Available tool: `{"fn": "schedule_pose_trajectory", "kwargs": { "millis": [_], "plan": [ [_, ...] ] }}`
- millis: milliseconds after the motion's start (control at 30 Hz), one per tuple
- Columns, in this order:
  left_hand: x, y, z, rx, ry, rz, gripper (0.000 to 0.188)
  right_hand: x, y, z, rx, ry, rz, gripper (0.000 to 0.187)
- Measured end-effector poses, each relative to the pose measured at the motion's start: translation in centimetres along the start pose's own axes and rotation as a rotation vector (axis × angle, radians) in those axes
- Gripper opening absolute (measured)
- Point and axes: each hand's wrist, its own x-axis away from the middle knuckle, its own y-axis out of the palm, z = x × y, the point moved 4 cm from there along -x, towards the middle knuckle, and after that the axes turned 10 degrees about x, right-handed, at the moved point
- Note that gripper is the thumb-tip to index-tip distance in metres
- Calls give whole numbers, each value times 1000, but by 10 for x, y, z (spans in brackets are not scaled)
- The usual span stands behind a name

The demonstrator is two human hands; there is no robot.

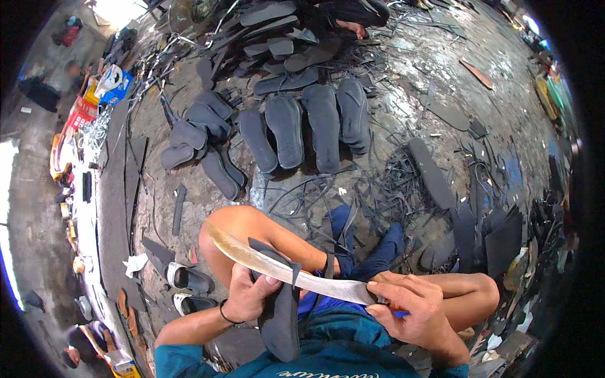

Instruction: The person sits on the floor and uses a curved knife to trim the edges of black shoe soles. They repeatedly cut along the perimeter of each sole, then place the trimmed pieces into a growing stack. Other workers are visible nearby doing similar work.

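My left hand (pixel 247 294) is closed round a dark grey shoe sole (pixel 279 324), held upright over my lap. In my right hand (pixel 406 307) is the handle end of a long curved knife (pixel 321 285). Its blade lies across the upper part of the sole, and the tip reaches out past my left hand toward my left knee. A thin dark sliver of material stands up at the blade where it meets the sole. The right fingers cover most of the knife's handle.
Rows of dark soles (pixel 284 132) lie on the floor ahead, with a pile of soles (pixel 271 47) behind them. Thin rubber offcuts (pixel 391 189) are heaped beyond my feet. At left are sandals (pixel 188 279), a blue box (pixel 115 85) and a long dark strip (pixel 113 183).
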Motion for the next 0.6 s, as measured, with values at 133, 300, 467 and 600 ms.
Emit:
{"fn": "schedule_pose_trajectory", "kwargs": {
  "millis": [133,300,467,600],
  "plan": [
    [2,3,5,-83,-11,-87,59,-16,-15,-8,-30,47,-121,32],
    [-1,16,21,-209,-13,-132,64,-29,-20,-12,-54,5,-118,31],
    [-5,7,-9,-31,-68,-50,64,-42,-22,-18,-57,-30,-129,30],
    [-4,18,-9,44,-91,-35,68,-52,-25,-23,-37,-48,-165,27]
  ]
}}
